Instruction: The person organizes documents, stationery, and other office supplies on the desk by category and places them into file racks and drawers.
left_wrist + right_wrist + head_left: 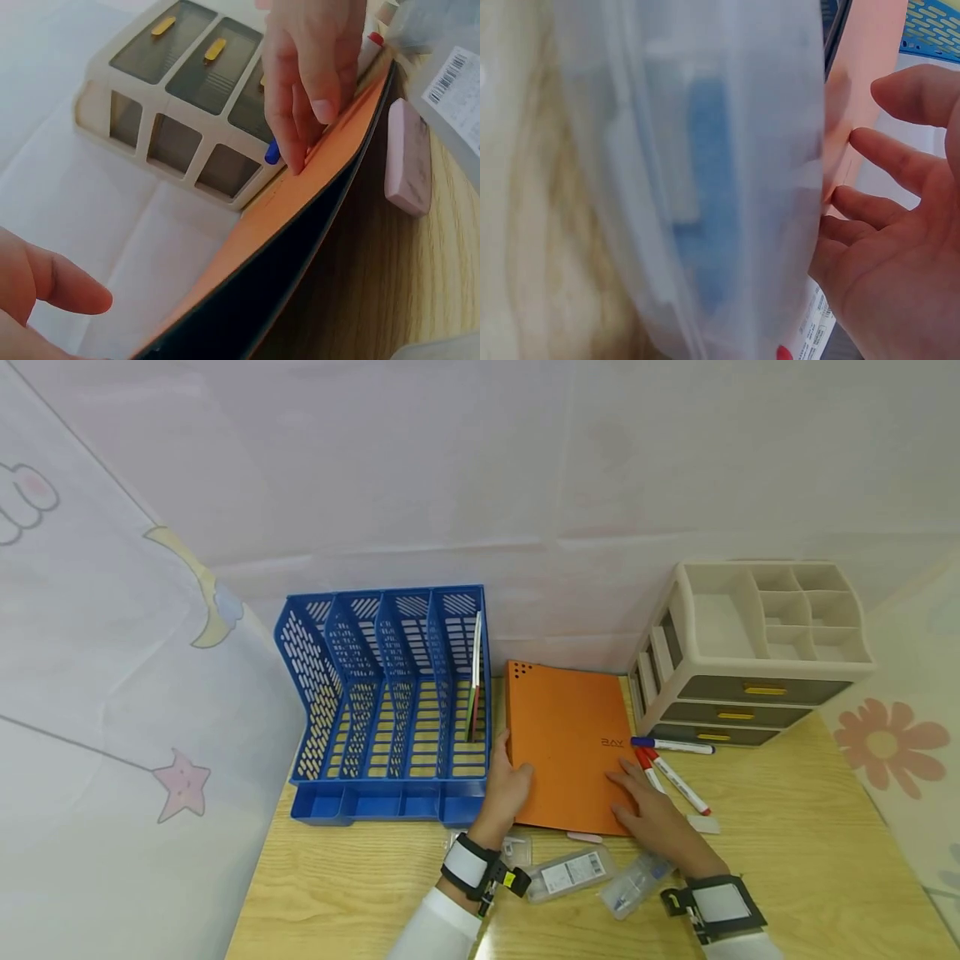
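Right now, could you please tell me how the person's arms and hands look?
The left hand and right hand are bare, without gloves. White sleeves reach toward the wrists. Each wrist has a black strap with a pale rectangular panel and a small black attachment; the left attachment also carries a yellow mark.

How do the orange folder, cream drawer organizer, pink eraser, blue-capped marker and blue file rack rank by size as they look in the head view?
Largest to smallest:
1. Blue file rack
2. Cream drawer organizer
3. Orange folder
4. Blue-capped marker
5. Pink eraser, perhaps partly covered
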`<state>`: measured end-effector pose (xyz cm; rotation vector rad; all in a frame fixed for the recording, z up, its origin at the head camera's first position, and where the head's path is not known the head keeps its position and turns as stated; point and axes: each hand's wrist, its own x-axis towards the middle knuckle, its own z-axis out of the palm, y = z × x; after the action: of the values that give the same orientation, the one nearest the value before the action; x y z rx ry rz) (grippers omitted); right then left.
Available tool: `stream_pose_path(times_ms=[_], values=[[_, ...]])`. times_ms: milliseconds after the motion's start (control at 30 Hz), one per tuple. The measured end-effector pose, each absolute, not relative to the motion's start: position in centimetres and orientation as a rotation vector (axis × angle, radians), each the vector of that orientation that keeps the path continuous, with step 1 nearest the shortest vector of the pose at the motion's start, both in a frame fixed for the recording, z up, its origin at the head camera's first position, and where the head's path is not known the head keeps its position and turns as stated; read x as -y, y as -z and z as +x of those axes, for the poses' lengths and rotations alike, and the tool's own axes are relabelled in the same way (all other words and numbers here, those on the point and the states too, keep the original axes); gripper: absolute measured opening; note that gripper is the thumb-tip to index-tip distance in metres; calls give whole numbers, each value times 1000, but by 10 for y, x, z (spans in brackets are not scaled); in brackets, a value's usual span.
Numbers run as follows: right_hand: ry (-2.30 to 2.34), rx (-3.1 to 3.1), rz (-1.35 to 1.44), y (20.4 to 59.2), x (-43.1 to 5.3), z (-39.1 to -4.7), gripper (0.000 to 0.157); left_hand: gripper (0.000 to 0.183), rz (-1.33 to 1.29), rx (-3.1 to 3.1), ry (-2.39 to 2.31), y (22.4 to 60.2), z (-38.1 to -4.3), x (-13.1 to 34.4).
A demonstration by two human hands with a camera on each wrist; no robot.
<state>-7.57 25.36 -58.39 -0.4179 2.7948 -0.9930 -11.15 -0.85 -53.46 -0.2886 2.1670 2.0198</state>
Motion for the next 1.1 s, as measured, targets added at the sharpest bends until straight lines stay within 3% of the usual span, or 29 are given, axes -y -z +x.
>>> stream_pose_path(times_ms=[1100], values=[[1219,-2778,-408,587,-256,-74,64,84,-239,-1970,-2278,508,-98,6]])
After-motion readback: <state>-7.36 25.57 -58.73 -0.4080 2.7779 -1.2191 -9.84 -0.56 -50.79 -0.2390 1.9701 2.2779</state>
